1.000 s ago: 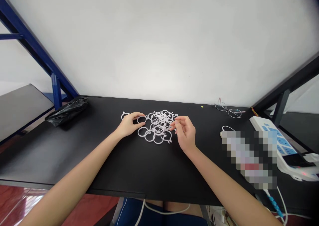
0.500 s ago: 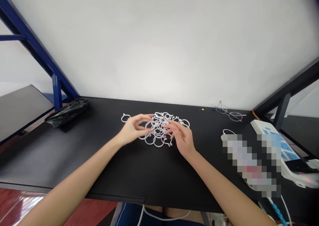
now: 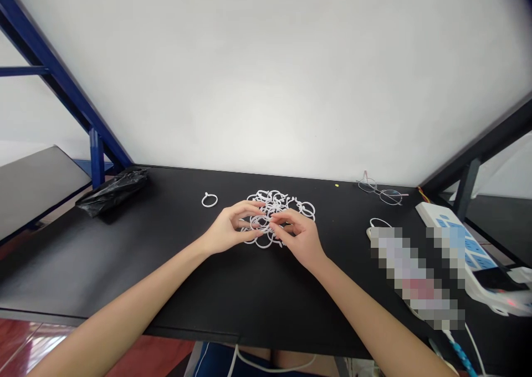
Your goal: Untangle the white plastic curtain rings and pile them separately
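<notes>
A heap of white plastic curtain rings (image 3: 277,201) lies on the black tabletop (image 3: 233,294), many overlapping. My left hand (image 3: 233,228) holds one white curtain ring (image 3: 258,217) by its edge, between thumb and fingers, over the near side of the heap. From the right, my right hand (image 3: 300,234) pinches that ring's right side, the thumb and index fingertip pressed together. The exact part between those fingertips is too small to make out. One separate curtain ring (image 3: 210,200) rests on the table left of the heap.
Glasses (image 3: 380,191) lie at the back right. A white power strip (image 3: 453,238) with blue sockets and a blurred-out object (image 3: 415,277) with a cable are on the right. A black plastic bag (image 3: 114,191) sits far left by the blue frame (image 3: 98,161).
My right hand has moved left and closed its thumb and index finger on the ring in my left hand. Both hands are now closer together and slightly nearer to me.
</notes>
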The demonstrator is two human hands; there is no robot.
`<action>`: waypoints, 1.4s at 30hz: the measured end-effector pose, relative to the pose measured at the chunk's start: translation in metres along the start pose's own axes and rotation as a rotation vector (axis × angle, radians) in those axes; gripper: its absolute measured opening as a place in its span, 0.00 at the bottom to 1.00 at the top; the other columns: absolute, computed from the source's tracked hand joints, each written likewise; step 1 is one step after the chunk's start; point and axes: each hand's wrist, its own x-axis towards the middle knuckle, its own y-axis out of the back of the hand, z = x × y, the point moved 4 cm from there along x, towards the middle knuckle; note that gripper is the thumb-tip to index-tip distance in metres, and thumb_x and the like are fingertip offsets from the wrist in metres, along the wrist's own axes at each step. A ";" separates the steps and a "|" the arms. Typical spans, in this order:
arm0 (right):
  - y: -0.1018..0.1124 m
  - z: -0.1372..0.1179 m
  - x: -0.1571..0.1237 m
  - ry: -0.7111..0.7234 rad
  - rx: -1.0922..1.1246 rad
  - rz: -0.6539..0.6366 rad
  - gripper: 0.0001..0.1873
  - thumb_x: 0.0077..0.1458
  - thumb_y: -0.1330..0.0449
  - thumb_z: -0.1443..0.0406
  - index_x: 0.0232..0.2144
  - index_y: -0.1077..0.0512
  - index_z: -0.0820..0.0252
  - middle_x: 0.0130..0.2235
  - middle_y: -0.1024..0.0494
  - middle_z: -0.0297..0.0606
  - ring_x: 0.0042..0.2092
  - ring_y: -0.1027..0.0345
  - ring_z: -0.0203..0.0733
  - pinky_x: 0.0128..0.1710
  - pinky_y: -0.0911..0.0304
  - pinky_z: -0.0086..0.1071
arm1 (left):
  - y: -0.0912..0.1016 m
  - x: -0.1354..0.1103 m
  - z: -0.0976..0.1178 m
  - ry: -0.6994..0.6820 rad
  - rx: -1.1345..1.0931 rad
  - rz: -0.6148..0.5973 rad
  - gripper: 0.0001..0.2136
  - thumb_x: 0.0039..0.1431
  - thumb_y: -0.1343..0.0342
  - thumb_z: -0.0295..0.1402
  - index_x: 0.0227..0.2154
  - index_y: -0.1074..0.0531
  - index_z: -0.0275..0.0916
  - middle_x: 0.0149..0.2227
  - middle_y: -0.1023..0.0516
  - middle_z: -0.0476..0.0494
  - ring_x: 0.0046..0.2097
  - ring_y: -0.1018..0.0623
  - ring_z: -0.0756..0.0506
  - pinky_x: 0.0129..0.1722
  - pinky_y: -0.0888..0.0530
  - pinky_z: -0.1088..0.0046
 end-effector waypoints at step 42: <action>0.005 -0.001 0.005 -0.086 0.099 0.091 0.10 0.51 0.34 0.57 0.31 0.21 0.57 0.30 0.21 0.36 0.29 0.26 0.39 0.27 0.24 0.32 | -0.004 0.003 -0.013 0.091 0.134 0.117 0.21 0.60 0.43 0.45 0.50 0.29 0.37 0.20 0.31 0.54 0.23 0.29 0.52 0.26 0.29 0.77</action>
